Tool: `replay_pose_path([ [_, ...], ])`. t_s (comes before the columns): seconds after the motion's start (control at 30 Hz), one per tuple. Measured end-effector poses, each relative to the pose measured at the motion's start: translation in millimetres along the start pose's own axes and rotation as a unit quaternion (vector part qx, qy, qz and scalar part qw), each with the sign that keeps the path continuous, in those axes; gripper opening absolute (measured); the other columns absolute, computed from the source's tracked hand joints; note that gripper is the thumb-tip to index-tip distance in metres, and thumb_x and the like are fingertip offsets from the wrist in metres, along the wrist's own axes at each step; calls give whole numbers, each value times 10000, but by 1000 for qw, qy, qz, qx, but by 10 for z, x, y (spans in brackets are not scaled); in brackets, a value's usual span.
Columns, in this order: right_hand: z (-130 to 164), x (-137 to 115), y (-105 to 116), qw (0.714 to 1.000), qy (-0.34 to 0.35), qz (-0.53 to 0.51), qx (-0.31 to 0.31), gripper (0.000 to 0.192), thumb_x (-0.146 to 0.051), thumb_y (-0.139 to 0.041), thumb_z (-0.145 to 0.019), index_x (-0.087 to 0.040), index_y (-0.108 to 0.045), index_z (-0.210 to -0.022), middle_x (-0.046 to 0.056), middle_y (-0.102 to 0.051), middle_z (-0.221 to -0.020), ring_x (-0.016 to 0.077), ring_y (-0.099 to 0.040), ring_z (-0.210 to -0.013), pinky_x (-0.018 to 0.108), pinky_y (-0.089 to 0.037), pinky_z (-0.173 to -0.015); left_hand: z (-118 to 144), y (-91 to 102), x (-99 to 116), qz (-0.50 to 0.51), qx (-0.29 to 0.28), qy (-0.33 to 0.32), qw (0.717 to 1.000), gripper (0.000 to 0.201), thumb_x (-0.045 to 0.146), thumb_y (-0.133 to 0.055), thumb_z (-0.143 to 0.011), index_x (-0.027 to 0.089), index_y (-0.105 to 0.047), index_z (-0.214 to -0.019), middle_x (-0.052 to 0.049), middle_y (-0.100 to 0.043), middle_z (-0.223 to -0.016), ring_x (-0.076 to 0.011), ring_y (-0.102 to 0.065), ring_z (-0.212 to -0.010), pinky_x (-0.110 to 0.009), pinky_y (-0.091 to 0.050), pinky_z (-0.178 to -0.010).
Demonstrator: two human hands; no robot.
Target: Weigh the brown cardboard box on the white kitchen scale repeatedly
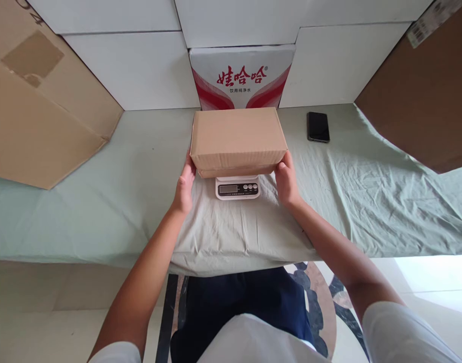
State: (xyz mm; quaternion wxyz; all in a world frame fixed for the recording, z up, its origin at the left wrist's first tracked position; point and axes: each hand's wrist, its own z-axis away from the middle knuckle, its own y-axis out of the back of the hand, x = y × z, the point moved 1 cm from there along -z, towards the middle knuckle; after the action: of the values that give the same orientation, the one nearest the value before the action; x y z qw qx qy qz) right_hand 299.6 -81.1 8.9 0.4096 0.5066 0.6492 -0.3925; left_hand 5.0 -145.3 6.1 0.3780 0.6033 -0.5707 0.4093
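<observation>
A closed brown cardboard box [238, 133] is held between my two hands, over a white kitchen scale [237, 188]. The box hides the scale's platform, so I cannot tell whether it rests on it. My left hand [185, 182] grips the box's left side near the front corner. At the front right corner, my right hand [286, 179] has its fingers curled against the box, partly hidden by it. The scale's display and several buttons face me, and no digits are readable on the display.
A black smartphone [318, 127] lies to the right on the green cloth [147, 151]. Behind the cardboard box stands a white and red carton [243, 65] against white panels [136, 70]. Large cardboard sheets [38, 116] flank the left side, and a darker one [427, 101] the right.
</observation>
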Motion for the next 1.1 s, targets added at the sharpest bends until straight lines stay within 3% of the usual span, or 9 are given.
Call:
replay_pose_path([
  [0.17,15,-32,-35,1000,12,2,-8,623,-665,-535,-916,-466,-499,-1505,-98,-461,-1682,320,-315,-1647,579,-236,-1397,6,-14,14,4,-12,-1,1000,863,903,-281,-891,431,-456,-1591,56,-339,-1768,-295,-224,-1678,-439,-250,-1363],
  [0.43,25,-53,-44,1000,10,12,-9,615,-658,-516,-930,-466,-487,-1514,-89,-466,-1679,313,-308,-1652,569,-215,-1405,15,-40,5,4,-9,16,1000,937,940,-300,-851,378,-485,-1578,6,-372,-1756,-322,-246,-1671,-444,-278,-1349],
  [0.67,10,-59,-76,1000,2,11,-5,584,-626,-500,-934,-484,-489,-1500,-93,-477,-1666,310,-357,-1625,547,-250,-1398,7,-39,-18,-2,-18,14,1000,983,956,-268,-838,364,-456,-1600,-2,-369,-1758,-329,-247,-1669,-452,-269,-1354],
  [0.9,16,-101,-128,1000,-6,2,-23,609,-595,-527,-929,-473,-434,-1519,-61,-460,-1673,294,-385,-1603,540,-351,-1350,21,-66,12,2,-13,-1,1000,885,902,-290,-888,378,-474,-1578,-26,-389,-1747,-329,-298,-1652,-496,-278,-1349],
  [1.0,-112,-117,-125,1000,2,3,-24,621,-605,-551,-917,-472,-421,-1509,-53,-457,-1663,309,-392,-1589,582,-342,-1345,-88,-51,108,13,-1,-1,1000,853,897,-340,-883,379,-521,-1537,-39,-440,-1715,-337,-328,-1638,-539,-289,-1340],
  [1.1,-435,-125,-131,999,47,10,-19,642,-654,-578,-882,-447,-445,-1475,-45,-462,-1645,328,-383,-1580,610,-320,-1345,-405,-8,204,26,12,-7,1000,824,914,-365,-865,391,-584,-1463,-50,-527,-1650,-336,-396,-1605,-563,-296,-1331],
])
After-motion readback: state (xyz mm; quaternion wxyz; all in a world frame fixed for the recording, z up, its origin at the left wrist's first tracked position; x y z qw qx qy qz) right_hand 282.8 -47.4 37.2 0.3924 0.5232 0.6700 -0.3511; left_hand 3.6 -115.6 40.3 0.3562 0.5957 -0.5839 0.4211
